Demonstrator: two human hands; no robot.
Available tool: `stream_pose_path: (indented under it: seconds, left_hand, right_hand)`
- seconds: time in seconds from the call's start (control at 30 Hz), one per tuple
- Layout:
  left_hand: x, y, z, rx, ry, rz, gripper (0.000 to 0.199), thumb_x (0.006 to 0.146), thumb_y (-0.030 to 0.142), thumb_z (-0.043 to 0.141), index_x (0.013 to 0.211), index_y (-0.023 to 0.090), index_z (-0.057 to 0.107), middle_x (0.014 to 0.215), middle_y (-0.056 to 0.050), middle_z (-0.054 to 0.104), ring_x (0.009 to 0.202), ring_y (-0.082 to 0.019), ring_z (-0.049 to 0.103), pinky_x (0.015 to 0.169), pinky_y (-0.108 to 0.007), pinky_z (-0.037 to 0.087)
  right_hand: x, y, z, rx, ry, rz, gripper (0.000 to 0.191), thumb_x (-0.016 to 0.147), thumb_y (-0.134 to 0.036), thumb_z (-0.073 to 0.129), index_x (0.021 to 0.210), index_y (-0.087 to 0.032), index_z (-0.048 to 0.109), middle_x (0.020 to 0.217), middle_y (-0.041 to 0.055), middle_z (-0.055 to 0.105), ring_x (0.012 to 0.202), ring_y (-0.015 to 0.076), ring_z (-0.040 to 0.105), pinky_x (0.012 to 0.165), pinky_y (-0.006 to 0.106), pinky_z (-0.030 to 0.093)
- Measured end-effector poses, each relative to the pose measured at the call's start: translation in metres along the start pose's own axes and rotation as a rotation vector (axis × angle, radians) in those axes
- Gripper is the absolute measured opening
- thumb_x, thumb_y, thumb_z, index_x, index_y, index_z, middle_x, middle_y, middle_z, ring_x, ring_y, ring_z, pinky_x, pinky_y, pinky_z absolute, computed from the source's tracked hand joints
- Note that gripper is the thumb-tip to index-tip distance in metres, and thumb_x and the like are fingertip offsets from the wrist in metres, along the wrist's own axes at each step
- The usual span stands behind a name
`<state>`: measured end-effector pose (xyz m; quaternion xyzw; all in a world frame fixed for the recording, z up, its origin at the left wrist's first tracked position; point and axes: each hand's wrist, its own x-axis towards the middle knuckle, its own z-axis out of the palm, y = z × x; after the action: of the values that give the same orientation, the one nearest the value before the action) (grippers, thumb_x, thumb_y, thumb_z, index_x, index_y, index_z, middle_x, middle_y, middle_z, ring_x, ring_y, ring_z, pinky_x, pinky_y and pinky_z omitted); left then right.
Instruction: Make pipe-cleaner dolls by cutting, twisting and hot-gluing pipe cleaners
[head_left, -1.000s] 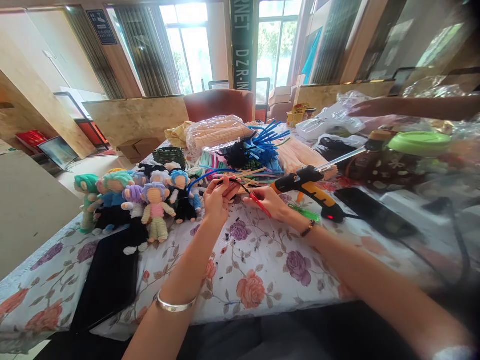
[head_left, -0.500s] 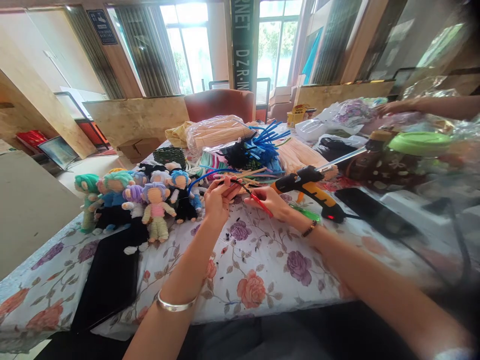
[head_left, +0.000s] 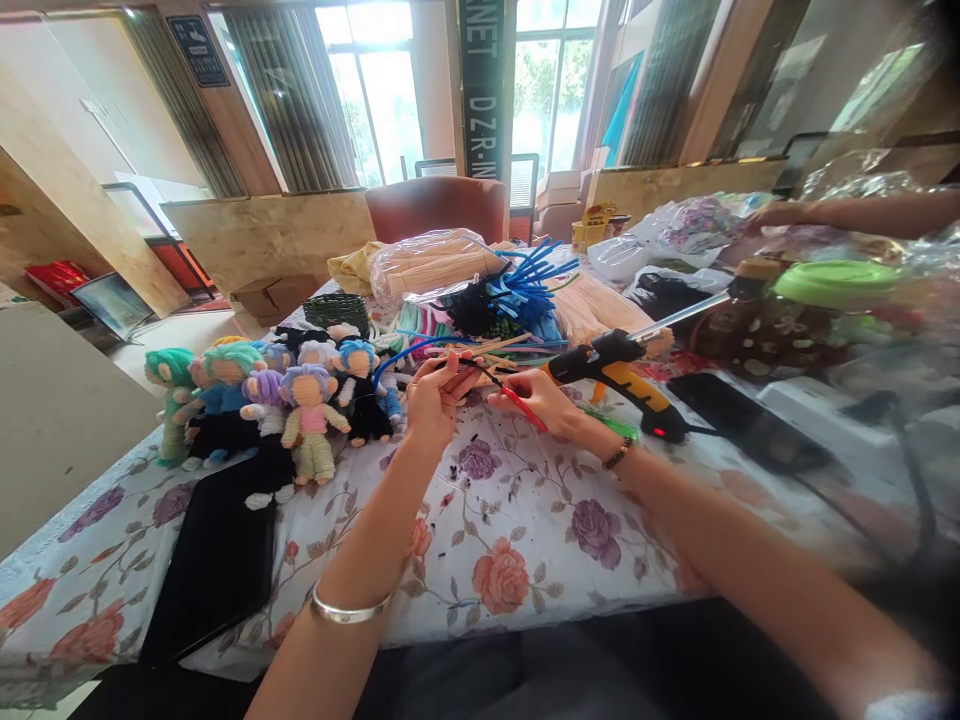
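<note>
My left hand (head_left: 442, 395) is closed, pinching a thin black pipe cleaner (head_left: 482, 370) at its fingertips. The strip reaches across to my right hand (head_left: 541, 405), which is wrapped round red-handled scissors (head_left: 523, 408). Their blades are hard to make out against the strip. Several small black scraps (head_left: 454, 472) lie on the flowered tablecloth below. Behind my hands is a bundle of blue and black pipe cleaners (head_left: 529, 290). Just right of my right hand a black and orange glue gun (head_left: 626, 380) rests with a red light on its base.
Several yarn dolls (head_left: 307, 420) stand at the left, near a black flat tray-like object (head_left: 214, 560). At the right are a dark phone-like slab (head_left: 742, 415), a jar with a green lid (head_left: 836, 285) and plastic bags (head_left: 675, 235). Another person's arm (head_left: 862, 215) reaches in there.
Both hands keep almost the same hold and place. The view has shifted very slightly; the other person's hand at the right has moved a little.
</note>
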<state>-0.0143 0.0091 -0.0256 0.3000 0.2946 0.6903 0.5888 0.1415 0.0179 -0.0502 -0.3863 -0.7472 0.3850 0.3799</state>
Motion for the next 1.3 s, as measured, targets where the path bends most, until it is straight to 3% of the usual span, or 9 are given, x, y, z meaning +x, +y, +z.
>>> stream_pose_path:
  seconds: [0.9,1.17,1.3]
  left_hand:
    - [0.004,0.000,-0.004,0.050,-0.018,-0.050,0.014,0.072,0.006,0.063,0.060,0.012,0.060,0.065,-0.004,0.069,0.068,-0.017,0.070,0.085,-0.039,0.054]
    - [0.004,0.000,-0.006,0.052,-0.071,-0.051,0.014,0.071,0.007,0.062,0.059,0.013,0.062,0.066,-0.003,0.070,0.068,-0.014,0.069,0.076,-0.030,0.057]
    - [0.003,0.001,-0.007,0.091,-0.090,-0.050,0.012,0.070,0.009,0.065,0.060,0.012,0.062,0.069,-0.005,0.070,0.071,-0.014,0.069,0.079,-0.029,0.056]
  right_hand:
    - [0.000,0.000,-0.008,-0.052,-0.078,-0.013,0.046,0.074,-0.054,0.059,0.059,-0.019,0.033,0.058,-0.0059,0.029,0.055,0.0078,0.025,0.052,0.026,0.018]
    - [-0.002,-0.006,-0.008,-0.068,-0.070,0.031,0.047,0.072,-0.055,0.060,0.059,-0.019,0.033,0.057,-0.0061,0.028,0.056,0.0080,0.024,0.053,0.026,0.017]
    - [-0.003,-0.011,-0.007,-0.075,-0.062,0.039,0.046,0.070,-0.055,0.059,0.058,-0.020,0.032,0.058,-0.0058,0.028,0.056,0.0081,0.025,0.052,0.026,0.018]
